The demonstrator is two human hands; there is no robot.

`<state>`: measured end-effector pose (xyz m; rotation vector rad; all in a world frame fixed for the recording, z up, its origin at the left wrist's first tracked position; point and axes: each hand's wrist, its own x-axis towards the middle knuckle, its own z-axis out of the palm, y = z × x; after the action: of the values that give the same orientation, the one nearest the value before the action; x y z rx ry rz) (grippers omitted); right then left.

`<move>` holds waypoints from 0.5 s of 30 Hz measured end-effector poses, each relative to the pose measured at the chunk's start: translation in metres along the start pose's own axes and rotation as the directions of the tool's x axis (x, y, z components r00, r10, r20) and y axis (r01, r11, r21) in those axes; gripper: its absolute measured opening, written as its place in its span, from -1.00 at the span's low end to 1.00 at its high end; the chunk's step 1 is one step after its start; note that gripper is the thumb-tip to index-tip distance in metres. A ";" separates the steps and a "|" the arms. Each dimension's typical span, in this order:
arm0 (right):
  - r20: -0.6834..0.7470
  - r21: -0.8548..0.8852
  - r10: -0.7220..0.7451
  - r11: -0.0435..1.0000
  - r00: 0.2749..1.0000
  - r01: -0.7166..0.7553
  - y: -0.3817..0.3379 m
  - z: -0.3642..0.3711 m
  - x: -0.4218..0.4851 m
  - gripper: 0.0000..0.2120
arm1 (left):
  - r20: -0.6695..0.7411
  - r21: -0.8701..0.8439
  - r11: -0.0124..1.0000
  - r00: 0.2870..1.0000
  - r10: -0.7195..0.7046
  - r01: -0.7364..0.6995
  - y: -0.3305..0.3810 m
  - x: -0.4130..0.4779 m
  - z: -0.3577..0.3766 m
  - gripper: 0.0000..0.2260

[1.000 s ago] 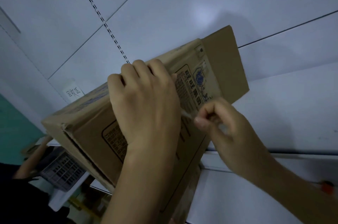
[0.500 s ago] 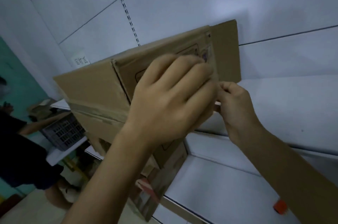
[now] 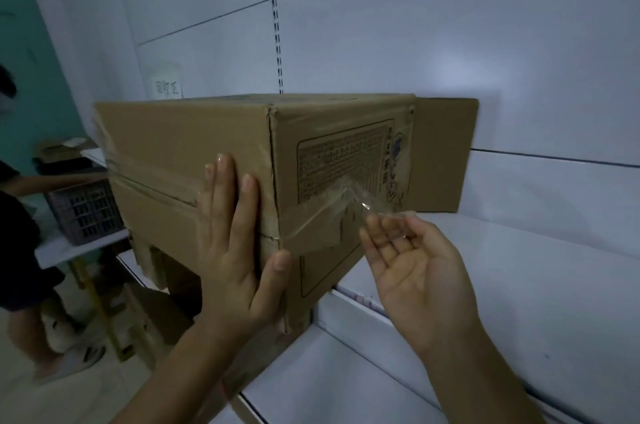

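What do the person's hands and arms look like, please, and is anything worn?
The left hand and right hand are bare, with no gloves, rings or watch; no sleeve shows on either forearm. The fingernails look short and plain.

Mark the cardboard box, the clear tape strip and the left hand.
cardboard box (image 3: 180,146): head view, bare face above the taped seam.
clear tape strip (image 3: 346,196): head view, lifted loose end.
left hand (image 3: 232,250): head view, back of the hand.

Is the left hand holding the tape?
No: the left hand presses flat on the box, while the right hand pinches the loose end of the tape.
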<state>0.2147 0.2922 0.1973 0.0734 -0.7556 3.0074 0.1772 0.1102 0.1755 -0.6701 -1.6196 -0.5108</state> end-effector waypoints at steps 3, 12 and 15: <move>-0.042 0.062 0.011 0.998 0.999 -0.009 0.008 -0.004 -0.003 -0.67 | -0.007 -0.009 1.000 1.000 0.014 -0.014 -0.002 0.000 0.003 -0.46; 0.236 -0.678 -0.710 0.369 0.664 0.636 0.061 0.005 -0.048 -0.94 | -0.033 -0.023 0.998 0.998 -0.051 0.051 -0.003 -0.003 0.015 -0.50; 0.078 -0.671 -0.784 0.415 0.616 0.614 0.072 0.010 -0.049 -0.92 | -0.042 -0.017 0.998 0.997 -0.060 0.060 -0.003 -0.002 0.016 -0.52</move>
<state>0.2606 0.2225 0.1698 -0.0144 -1.2790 1.7657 0.1635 0.1191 0.1716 -0.6197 -1.6008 -0.5786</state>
